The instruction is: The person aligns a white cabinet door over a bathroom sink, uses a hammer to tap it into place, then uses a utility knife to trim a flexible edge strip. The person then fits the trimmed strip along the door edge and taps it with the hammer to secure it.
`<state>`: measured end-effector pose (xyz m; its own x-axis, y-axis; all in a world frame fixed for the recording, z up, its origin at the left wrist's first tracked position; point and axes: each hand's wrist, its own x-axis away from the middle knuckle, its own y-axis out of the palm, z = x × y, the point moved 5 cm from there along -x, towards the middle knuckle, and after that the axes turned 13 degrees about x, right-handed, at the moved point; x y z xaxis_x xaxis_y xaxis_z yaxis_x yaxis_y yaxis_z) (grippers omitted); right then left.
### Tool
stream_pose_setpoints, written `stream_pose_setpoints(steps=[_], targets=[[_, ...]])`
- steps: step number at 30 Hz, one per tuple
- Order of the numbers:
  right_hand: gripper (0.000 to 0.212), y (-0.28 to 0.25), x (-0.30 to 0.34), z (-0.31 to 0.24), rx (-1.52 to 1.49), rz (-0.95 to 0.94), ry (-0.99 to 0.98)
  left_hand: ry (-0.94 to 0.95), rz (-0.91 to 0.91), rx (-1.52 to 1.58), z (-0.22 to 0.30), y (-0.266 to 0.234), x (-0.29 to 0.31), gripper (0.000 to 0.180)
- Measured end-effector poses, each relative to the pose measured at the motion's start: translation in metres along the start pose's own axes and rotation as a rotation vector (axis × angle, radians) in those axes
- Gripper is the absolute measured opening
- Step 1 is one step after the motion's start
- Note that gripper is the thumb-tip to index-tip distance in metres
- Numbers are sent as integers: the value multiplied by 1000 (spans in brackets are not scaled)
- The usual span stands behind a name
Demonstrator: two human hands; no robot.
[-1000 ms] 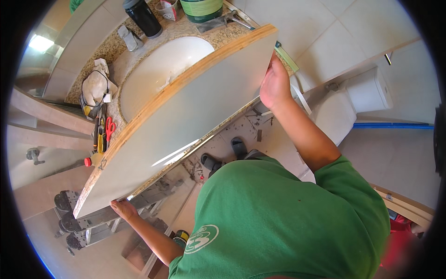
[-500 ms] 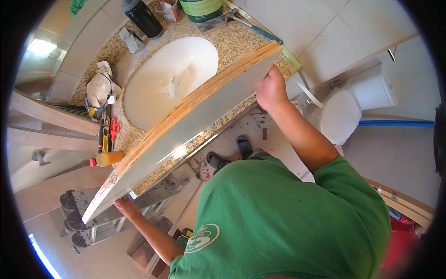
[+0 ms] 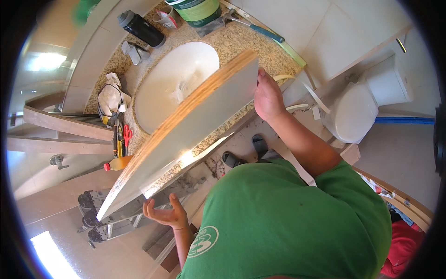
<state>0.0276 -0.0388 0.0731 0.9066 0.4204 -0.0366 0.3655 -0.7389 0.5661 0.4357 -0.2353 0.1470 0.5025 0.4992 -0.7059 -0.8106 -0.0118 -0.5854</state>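
Note:
A long plywood board [image 3: 204, 118], with a bare layered wood edge and a smooth grey face, stands on edge across the front of the granite counter [image 3: 253, 44]. My right hand [image 3: 269, 96] grips the board's right end, the fingers partly hidden behind it. Below the board's left part, my left hand [image 3: 166, 213] is off it, palm up with fingers spread and nothing in them. Behind the board is a white oval sink [image 3: 153, 100] holding a crumpled whitish scrap, partly covered from my view.
Around the sink stand a black bottle [image 3: 141, 30], a green bucket [image 3: 197, 11], a hammer [image 3: 255, 28], red-handled scissors [image 3: 127, 135] and an orange bottle [image 3: 118, 163]. A stepladder [image 3: 114, 228] lies at lower left. A toilet [image 3: 350, 111] stands at right.
My left hand has let go of the board's underside and moved right, opening. The board's right end has shifted left and a little down, my right hand still on it.

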Motion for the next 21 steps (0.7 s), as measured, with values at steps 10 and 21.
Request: stream_pose_setpoints(steps=[10, 21], targets=[[45, -12, 1, -4, 258, -138, 100, 222, -635, -54, 165, 88, -206, 44], [40, -121, 36, -36, 606, 97, 127, 98, -731, -43, 155, 95, -210, 36]])
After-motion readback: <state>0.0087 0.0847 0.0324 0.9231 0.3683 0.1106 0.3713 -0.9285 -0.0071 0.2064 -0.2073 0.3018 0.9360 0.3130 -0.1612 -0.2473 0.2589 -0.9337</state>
